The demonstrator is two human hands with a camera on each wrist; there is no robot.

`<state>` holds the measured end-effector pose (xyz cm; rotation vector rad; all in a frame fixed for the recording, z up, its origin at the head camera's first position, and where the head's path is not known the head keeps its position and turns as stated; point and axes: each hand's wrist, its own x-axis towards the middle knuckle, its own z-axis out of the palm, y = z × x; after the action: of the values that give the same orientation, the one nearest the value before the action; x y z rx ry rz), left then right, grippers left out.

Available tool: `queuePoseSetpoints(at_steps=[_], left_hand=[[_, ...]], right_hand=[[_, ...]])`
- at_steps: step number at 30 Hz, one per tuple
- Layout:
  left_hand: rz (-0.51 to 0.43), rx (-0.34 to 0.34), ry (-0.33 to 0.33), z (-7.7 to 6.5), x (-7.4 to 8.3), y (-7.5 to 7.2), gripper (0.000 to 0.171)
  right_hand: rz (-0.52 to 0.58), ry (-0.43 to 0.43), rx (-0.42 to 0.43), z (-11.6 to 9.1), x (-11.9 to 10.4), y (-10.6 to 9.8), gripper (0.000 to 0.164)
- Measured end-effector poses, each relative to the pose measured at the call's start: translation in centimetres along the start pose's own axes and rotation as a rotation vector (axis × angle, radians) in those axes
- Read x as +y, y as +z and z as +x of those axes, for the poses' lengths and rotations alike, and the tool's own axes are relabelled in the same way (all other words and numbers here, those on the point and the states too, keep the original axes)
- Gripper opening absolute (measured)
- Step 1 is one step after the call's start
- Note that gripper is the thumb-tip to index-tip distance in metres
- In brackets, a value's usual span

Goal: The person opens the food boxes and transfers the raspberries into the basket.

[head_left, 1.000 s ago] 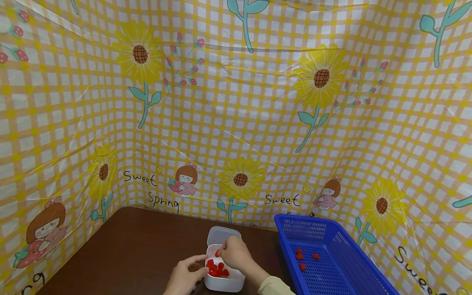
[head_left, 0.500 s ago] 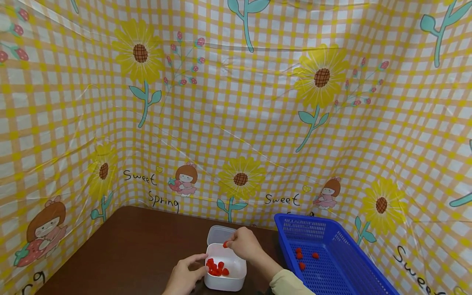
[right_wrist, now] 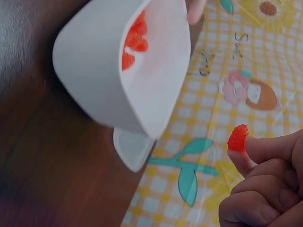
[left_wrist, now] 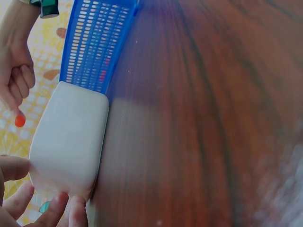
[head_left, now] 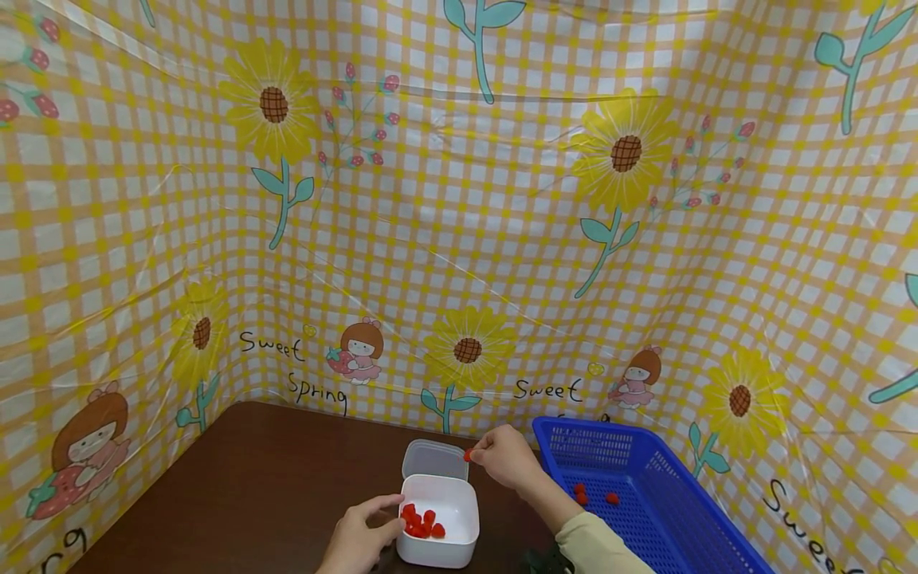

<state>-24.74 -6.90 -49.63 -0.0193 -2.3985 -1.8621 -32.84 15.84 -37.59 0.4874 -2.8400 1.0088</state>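
Note:
A white plastic box (head_left: 437,552) stands on the table with several red raspberries (head_left: 423,522) gathered in its left part. My left hand (head_left: 362,530) holds the box by its left side, thumb and fingers spread along the wall. In the left wrist view its fingertips (left_wrist: 57,205) press against the box. My right hand (head_left: 505,458) is raised beside the far right corner of the box, clear of it. Between its thumb and index finger it pinches one raspberry (right_wrist: 238,139), the other fingers curled in.
Behind the box lies its translucent lid (head_left: 433,461). A blue perforated basket (head_left: 681,478) stands to the right, with a few raspberries (head_left: 612,498) on its bottom; the right sleeve (head_left: 598,546) covers part of it. A patterned checked cloth (head_left: 459,239) surrounds the brown table (head_left: 287,478).
My right hand has lifted a raspberry out of the box and moved right and away, past the rim to the lid's right edge. The left hand has stayed at the box.

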Motion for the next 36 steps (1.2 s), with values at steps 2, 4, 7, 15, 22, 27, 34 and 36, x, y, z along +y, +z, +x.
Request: queuePoseSetpoints(at_steps=[2,4,7,15,22,27,34,36], left_hand=[[0.002,0.000,-0.005,0.0,0.0,0.0,0.040],[0.002,-0.002,-0.006,0.0,0.1,0.0,0.040],[-0.001,-0.001,-0.007,0.0,0.1,0.0,0.040],[-0.010,-0.011,0.000,0.1,-0.1,0.3,0.041],[-0.008,-0.001,0.005,0.0,0.0,0.0,0.040],[-0.013,-0.003,0.005,-0.1,0.0,-0.1,0.039],[-0.012,-0.006,-0.005,-0.1,0.1,-0.1,0.039],[-0.012,-0.004,0.001,-0.1,0.1,-0.1,0.039]], right_hand=[[-0.015,0.017,0.022,0.0,0.2,-0.8,0.012],[-0.023,0.027,0.037,0.1,0.7,-1.6,0.013],[-0.013,0.054,0.040,0.2,1.4,-2.7,0.017],[-0.006,0.127,0.040,0.1,4.0,-5.5,0.028],[-0.016,0.174,0.031,0.3,6.1,-7.3,0.029],[-0.024,0.190,0.013,-0.1,7.5,-8.7,0.024],[-0.095,0.175,0.021,-0.4,9.7,-10.1,0.026],[-0.105,0.189,0.016,-0.5,10.3,-10.3,0.034]])
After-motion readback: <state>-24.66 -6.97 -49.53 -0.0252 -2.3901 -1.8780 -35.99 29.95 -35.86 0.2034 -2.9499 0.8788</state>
